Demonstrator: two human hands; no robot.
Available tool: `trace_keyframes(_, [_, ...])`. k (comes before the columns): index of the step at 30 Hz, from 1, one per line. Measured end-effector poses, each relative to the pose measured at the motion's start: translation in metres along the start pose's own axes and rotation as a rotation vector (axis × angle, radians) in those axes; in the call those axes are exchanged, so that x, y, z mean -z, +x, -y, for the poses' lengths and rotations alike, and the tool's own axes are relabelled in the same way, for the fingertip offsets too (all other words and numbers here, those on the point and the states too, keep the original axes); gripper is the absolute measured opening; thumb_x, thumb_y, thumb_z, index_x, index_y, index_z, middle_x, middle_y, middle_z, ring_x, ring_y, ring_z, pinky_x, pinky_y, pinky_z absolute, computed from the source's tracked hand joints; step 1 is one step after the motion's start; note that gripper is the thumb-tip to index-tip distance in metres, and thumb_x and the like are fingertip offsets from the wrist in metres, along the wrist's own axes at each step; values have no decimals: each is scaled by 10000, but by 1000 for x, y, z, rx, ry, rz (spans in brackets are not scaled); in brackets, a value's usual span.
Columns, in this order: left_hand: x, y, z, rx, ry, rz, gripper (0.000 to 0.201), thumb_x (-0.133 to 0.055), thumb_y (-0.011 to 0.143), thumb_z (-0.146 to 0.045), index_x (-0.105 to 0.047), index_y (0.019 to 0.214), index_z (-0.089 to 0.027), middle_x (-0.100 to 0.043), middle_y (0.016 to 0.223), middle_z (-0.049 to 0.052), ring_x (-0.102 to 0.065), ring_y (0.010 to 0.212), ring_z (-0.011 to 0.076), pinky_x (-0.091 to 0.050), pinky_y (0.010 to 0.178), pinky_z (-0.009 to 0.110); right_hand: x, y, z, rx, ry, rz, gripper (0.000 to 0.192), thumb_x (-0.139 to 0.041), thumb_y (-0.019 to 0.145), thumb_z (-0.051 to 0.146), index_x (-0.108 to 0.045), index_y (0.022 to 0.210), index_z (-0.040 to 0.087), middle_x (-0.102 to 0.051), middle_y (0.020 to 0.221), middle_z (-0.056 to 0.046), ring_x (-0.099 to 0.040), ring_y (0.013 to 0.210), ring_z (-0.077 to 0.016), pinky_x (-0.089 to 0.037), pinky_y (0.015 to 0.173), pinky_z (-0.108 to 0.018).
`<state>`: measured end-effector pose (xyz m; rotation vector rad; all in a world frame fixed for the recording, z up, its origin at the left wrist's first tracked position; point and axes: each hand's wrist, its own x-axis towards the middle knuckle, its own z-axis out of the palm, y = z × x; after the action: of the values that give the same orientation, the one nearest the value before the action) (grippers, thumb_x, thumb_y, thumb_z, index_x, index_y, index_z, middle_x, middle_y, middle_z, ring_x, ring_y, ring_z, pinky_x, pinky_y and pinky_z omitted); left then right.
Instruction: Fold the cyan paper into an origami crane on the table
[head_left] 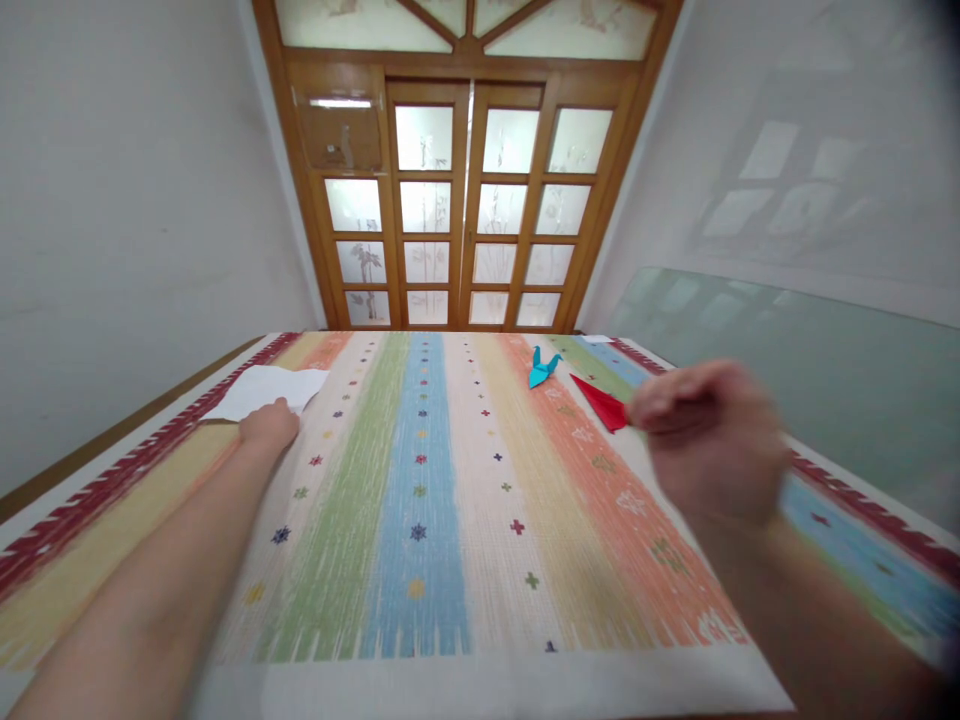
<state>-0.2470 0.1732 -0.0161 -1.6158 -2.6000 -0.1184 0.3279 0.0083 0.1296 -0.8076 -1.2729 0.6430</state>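
Observation:
My left hand reaches to the left side of the table, closed on the near edge of a sheet of white paper. My right hand is raised over the right side, its fingers curled closed and blurred by motion. Right beside its fingertips is a red folded paper piece with a long point toward the left. Whether the fingers touch it, or hold anything else, I cannot tell. Behind and left of the red piece stands a blue origami crane.
A striped tablecloth covers the table. A small white piece lies at its far right edge. Along the right side is a pale green glass panel against the wall. Wooden doors with glass panes stand beyond the table.

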Motion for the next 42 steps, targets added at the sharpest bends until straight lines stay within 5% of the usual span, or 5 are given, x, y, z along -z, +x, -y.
trace_keyframes(6, [4, 1, 14, -118, 30, -3, 479, -487, 813, -280, -599, 1246, -108, -694, 1133, 246, -664, 1026, 382, -504, 793, 435, -63, -26, -87, -460, 82, 158, 398, -599, 880, 523, -536, 663, 195, -542, 609, 6, -473, 503, -121, -365, 479, -259])
trace_keyframes(17, [24, -20, 35, -291, 24, -59, 421, -446, 854, -281, -701, 1166, -157, -694, 1216, 168, -635, 1106, 352, -487, 878, 406, -68, -66, -138, -429, -89, 377, 374, -583, 904, 481, -561, 663, 195, -526, 598, 17, -458, 526, -134, -347, 515, -272])
trace_keyframes(24, [44, -83, -34, -497, -89, -118, 383, -403, 924, -338, -736, 1032, -182, -708, 1130, 145, -611, 1098, 318, -451, 922, 395, -66, -68, -135, -356, -141, 422, 358, -558, 919, 389, -570, 1218, 192, -530, 694, 36, -521, 626, -148, -419, 586, -264])
trace_keyframes(33, [56, -251, -150, -972, -276, 19, 244, -516, 932, -307, -726, 847, -217, -703, 836, 108, -656, 797, 237, -445, 710, 322, -57, -74, -136, 8, -539, 609, 753, -535, 771, 70, -411, 1487, 266, -515, 1433, -130, -478, 1328, -267, -407, 1085, -480])
trace_keyframes(42, [86, -269, -132, -1127, -715, 194, 259, -518, 963, -320, -720, 1104, -240, -719, 1060, 87, -665, 912, 223, -480, 819, 314, -43, -64, -132, 150, -678, 751, 451, -629, 824, 104, -689, 1237, 273, -462, 1499, -133, -434, 1382, -314, -370, 1111, -519])
